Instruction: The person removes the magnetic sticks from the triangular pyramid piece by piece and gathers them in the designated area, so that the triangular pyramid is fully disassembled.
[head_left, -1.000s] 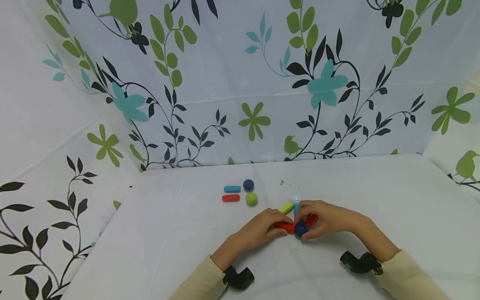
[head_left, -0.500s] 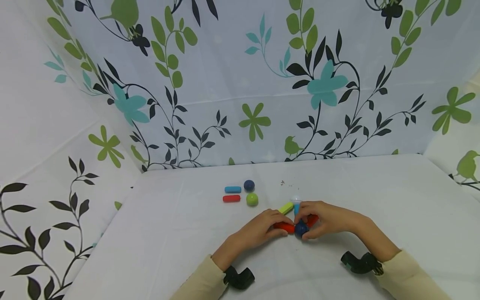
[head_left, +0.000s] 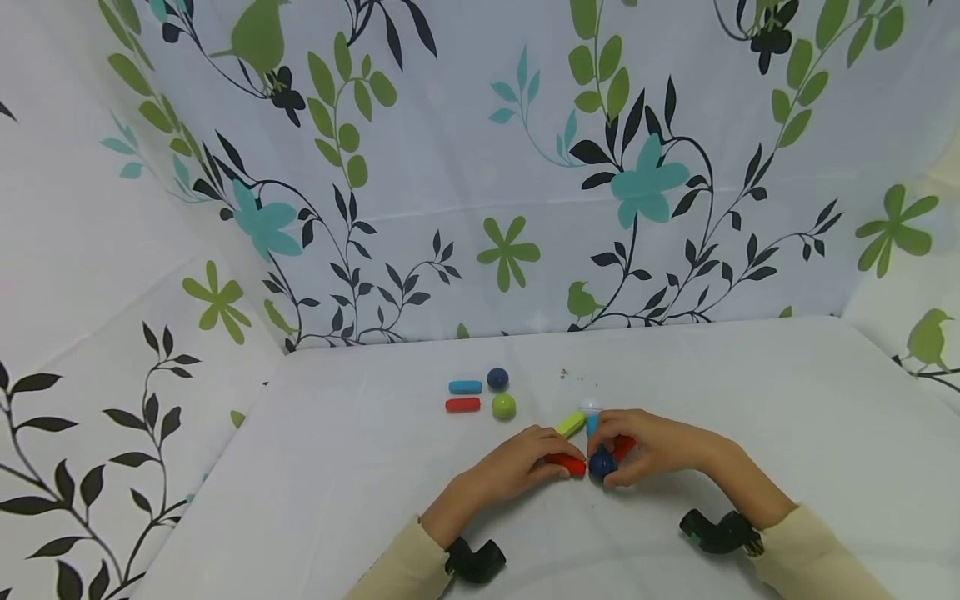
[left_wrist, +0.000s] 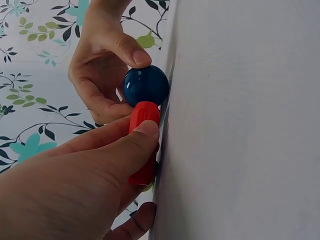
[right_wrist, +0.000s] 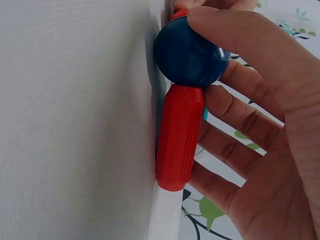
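Note:
My left hand [head_left: 521,460] pinches a red ribbed stick [left_wrist: 143,167] between thumb and fingers, its end pointing at a dark blue ball [right_wrist: 187,52]. My right hand [head_left: 660,446] holds that ball between thumb and fingers, low over the white table. A second red stick [right_wrist: 179,140] meets the ball on its other side, beside the right fingers. In the head view, a yellow-green stick [head_left: 571,424] and a light blue stick [head_left: 592,423] lie just beyond the hands, the blue one partly hidden by the right hand.
Farther back to the left lie a blue stick [head_left: 465,387], a red stick [head_left: 462,405], a dark blue ball [head_left: 497,379] and a green ball [head_left: 504,407]. A small clear, shiny thing [head_left: 590,403] sits beyond the right hand. A patterned cloth [head_left: 427,192] hangs behind the table.
The left hand's red stick has shifted slightly away from the blue ball, showing a narrow gap in the head view. Both hands keep their hold. The head view has tilted up a little.

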